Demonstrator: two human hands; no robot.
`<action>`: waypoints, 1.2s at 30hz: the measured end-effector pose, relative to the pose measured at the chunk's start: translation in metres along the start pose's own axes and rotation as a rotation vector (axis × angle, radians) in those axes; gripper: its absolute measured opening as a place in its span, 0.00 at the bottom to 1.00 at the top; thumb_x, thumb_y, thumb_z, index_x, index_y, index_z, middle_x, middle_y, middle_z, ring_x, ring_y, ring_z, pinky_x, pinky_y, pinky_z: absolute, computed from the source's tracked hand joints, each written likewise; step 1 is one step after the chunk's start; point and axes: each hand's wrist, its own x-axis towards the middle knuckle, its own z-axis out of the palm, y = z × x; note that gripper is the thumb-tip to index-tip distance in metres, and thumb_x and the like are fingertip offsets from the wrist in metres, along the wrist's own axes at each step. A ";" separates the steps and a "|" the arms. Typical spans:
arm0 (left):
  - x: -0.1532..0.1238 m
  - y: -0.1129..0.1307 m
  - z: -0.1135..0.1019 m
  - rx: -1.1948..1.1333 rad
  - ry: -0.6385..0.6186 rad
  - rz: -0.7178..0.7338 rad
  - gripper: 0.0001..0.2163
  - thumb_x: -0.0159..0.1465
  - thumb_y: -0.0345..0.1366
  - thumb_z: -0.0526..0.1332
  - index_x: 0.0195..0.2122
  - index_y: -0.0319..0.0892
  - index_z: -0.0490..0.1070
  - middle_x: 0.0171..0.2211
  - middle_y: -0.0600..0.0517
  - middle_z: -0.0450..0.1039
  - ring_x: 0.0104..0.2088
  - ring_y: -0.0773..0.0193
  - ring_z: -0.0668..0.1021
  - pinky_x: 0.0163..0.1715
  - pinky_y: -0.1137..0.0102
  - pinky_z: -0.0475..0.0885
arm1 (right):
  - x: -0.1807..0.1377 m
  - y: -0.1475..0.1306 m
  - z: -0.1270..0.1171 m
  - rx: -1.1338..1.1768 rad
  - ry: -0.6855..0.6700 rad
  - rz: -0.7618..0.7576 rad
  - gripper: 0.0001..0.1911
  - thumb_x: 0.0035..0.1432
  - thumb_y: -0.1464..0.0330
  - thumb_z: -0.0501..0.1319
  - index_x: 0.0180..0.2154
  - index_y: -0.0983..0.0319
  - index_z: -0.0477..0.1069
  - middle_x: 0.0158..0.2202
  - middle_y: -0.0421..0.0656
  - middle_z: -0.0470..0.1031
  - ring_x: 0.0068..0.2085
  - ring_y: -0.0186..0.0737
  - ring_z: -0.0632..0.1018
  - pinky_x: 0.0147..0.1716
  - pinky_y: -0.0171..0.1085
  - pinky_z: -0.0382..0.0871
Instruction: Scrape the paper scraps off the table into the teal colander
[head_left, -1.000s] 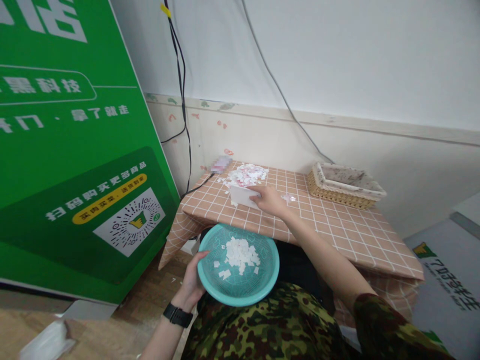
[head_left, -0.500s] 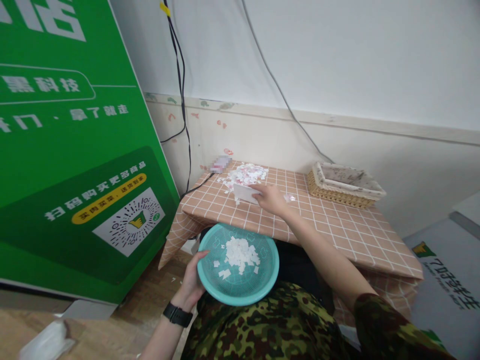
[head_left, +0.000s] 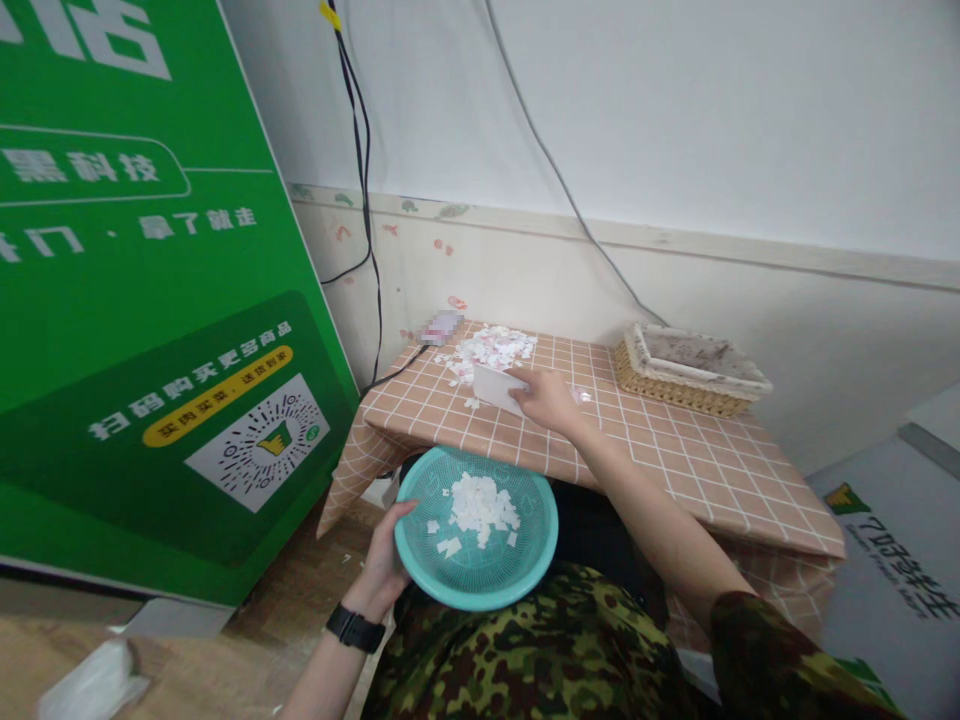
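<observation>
Apparently I'm partway — left hand [head_left: 388, 556] grips the basin [head_left: 491, 580] with scraps [head_left: 482, 506], right hand [head_left: 547, 400] a card [head_left: 495, 387]; a pile [head_left: 495, 347] is left.

Backed far by wht wall [head_left: 720, 120], flanked left by grn panel [head_left: 150, 300], laid near left w/ brn wood-look flooring [head_left: 232, 665].

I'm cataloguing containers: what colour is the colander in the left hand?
The colander is turquoise, a light blue-green; the head view shows it.

smooth plastic basin [head_left: 435, 572], matt paper-like scraps [head_left: 484, 505], smooth card [head_left: 496, 388], rough wicker basket [head_left: 675, 393] with cloth lining [head_left: 679, 350], matt tablecloth [head_left: 697, 450]
</observation>
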 end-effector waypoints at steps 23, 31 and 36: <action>-0.002 0.001 0.002 0.032 -0.028 0.015 0.07 0.55 0.33 0.61 0.32 0.37 0.75 0.30 0.46 0.79 0.30 0.58 0.79 0.36 0.63 0.74 | -0.011 -0.019 -0.009 -0.015 -0.052 -0.083 0.21 0.54 0.70 0.56 0.50 0.58 0.69 0.41 0.42 0.77 0.41 0.43 0.76 0.40 0.38 0.67; -0.002 0.001 0.003 0.020 0.009 0.005 0.04 0.54 0.33 0.62 0.29 0.39 0.75 0.26 0.50 0.78 0.27 0.61 0.78 0.33 0.66 0.74 | -0.003 -0.017 -0.005 -0.089 -0.022 -0.061 0.21 0.56 0.70 0.54 0.52 0.57 0.68 0.39 0.44 0.78 0.38 0.44 0.77 0.38 0.39 0.67; -0.004 0.002 0.005 0.032 0.018 0.014 0.05 0.53 0.33 0.62 0.29 0.39 0.75 0.27 0.49 0.79 0.27 0.60 0.78 0.32 0.66 0.74 | -0.010 -0.013 -0.007 -0.097 -0.006 -0.023 0.21 0.56 0.69 0.55 0.52 0.56 0.68 0.39 0.44 0.78 0.38 0.44 0.77 0.38 0.39 0.67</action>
